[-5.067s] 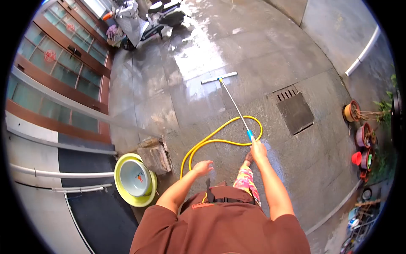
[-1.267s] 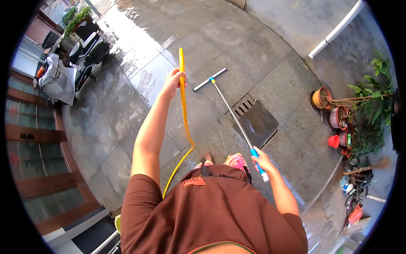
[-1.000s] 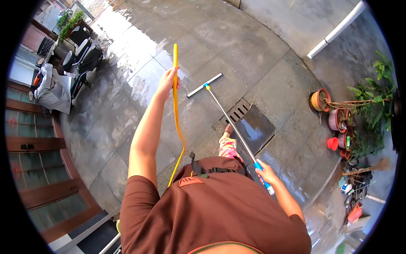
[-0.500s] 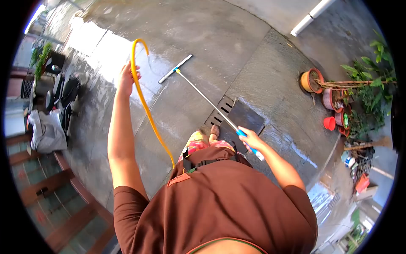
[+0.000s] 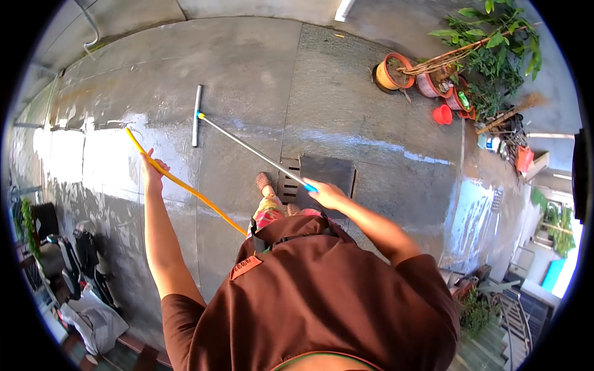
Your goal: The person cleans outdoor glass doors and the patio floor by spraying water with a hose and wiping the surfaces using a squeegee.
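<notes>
My left hand [image 5: 153, 170] is closed around a yellow hose [image 5: 192, 190] near its free end, which points away over the wet concrete floor [image 5: 247, 62]. From there the hose runs back to my waist and goes out of sight. In my right hand [image 5: 327, 195] I grip the blue handle of a floor squeegee [image 5: 247, 145] with a long silver pole. Its wide blade lies on the floor ahead, just right of a bright wet patch. One sandalled foot [image 5: 264, 180] shows in front of me, beside a slotted drain cover [image 5: 289, 185].
Potted plants [image 5: 396, 71] and a red pot [image 5: 442, 114] line the right wall. Beyond them are a straw broom [image 5: 510, 114] and stacked odds and ends. Parked scooters [image 5: 90, 266] and a grey cover [image 5: 96, 321] stand at the left. A dark floor plate [image 5: 328, 179] adjoins the drain.
My view has turned to the right. The hose end, which curved upward, now extends straighter and lower. The squeegee blade has swung left relative to me, and one foot has stepped forward.
</notes>
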`<action>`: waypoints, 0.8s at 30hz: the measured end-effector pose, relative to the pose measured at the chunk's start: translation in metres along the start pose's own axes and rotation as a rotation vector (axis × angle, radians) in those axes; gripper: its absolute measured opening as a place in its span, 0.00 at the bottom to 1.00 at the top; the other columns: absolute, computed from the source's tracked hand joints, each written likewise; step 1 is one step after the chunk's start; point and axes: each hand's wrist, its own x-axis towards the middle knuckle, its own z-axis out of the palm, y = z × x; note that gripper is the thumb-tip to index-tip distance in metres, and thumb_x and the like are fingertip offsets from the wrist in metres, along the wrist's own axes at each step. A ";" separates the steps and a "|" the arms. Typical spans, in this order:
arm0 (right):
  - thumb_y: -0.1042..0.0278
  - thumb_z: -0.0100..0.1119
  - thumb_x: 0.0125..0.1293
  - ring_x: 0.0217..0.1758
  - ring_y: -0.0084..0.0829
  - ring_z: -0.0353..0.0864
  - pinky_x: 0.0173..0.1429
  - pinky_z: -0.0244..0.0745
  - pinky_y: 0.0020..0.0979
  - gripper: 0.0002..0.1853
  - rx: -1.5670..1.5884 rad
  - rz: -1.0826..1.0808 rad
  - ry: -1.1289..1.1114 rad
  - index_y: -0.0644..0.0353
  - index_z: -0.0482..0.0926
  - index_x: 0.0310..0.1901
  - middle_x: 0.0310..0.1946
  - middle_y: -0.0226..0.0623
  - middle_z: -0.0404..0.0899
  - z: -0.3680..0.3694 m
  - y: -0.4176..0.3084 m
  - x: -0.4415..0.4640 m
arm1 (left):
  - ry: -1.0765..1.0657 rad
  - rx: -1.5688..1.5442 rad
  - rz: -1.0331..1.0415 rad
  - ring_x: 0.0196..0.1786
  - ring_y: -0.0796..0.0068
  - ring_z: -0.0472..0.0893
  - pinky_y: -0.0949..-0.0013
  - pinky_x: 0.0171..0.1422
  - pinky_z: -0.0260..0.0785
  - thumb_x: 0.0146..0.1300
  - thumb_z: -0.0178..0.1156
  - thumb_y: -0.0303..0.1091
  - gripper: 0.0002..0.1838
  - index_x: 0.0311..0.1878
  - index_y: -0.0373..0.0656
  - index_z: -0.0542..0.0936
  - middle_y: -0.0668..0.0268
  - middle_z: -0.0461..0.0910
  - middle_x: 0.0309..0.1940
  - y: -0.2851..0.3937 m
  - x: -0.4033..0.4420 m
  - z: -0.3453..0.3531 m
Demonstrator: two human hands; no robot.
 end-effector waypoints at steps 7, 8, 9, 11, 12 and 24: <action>0.54 0.54 0.66 0.41 0.50 0.82 0.44 0.75 0.44 0.27 0.077 0.050 0.145 0.30 0.64 0.68 0.43 0.49 0.81 -0.023 0.067 -0.005 | -0.126 0.140 -0.114 0.20 0.71 0.72 0.65 0.30 0.72 0.71 0.38 0.53 0.29 0.65 0.42 0.67 0.66 0.69 0.19 -0.011 0.077 0.022; 0.54 0.54 0.66 0.40 0.48 0.83 0.43 0.75 0.43 0.27 0.096 0.199 0.121 0.29 0.65 0.67 0.42 0.49 0.81 -0.041 0.066 -0.040 | -0.143 0.152 -0.099 0.20 0.71 0.72 0.65 0.30 0.71 0.71 0.38 0.51 0.28 0.65 0.43 0.67 0.66 0.69 0.19 -0.013 0.079 0.028; 0.56 0.54 0.66 0.38 0.47 0.83 0.42 0.75 0.42 0.27 0.103 0.320 0.074 0.29 0.65 0.67 0.40 0.48 0.82 -0.055 0.070 -0.074 | -0.162 0.101 -0.134 0.19 0.71 0.70 0.65 0.29 0.71 0.69 0.39 0.47 0.25 0.64 0.45 0.68 0.66 0.68 0.18 -0.017 0.080 0.036; 0.58 0.54 0.66 0.47 0.48 0.82 0.49 0.74 0.42 0.26 0.091 0.216 0.226 0.33 0.66 0.67 0.46 0.48 0.81 -0.050 0.108 -0.143 | -0.220 0.093 -0.217 0.21 0.72 0.70 0.64 0.31 0.70 0.69 0.41 0.45 0.23 0.62 0.45 0.69 0.66 0.69 0.21 -0.029 0.086 0.049; 0.59 0.53 0.67 0.50 0.48 0.81 0.52 0.74 0.42 0.26 0.075 0.120 0.325 0.34 0.65 0.67 0.49 0.48 0.80 -0.043 0.124 -0.168 | -0.247 0.072 -0.257 0.22 0.72 0.70 0.64 0.33 0.69 0.68 0.41 0.45 0.22 0.60 0.44 0.70 0.67 0.68 0.23 -0.036 0.090 0.055; 0.56 0.52 0.68 0.53 0.56 0.76 0.53 0.72 0.47 0.28 0.184 0.473 0.089 0.38 0.62 0.69 0.54 0.53 0.76 -0.091 0.101 -0.087 | -0.354 0.394 -0.196 0.16 0.78 0.67 0.72 0.22 0.62 0.71 0.47 0.51 0.22 0.55 0.43 0.74 0.71 0.65 0.16 -0.088 0.031 0.184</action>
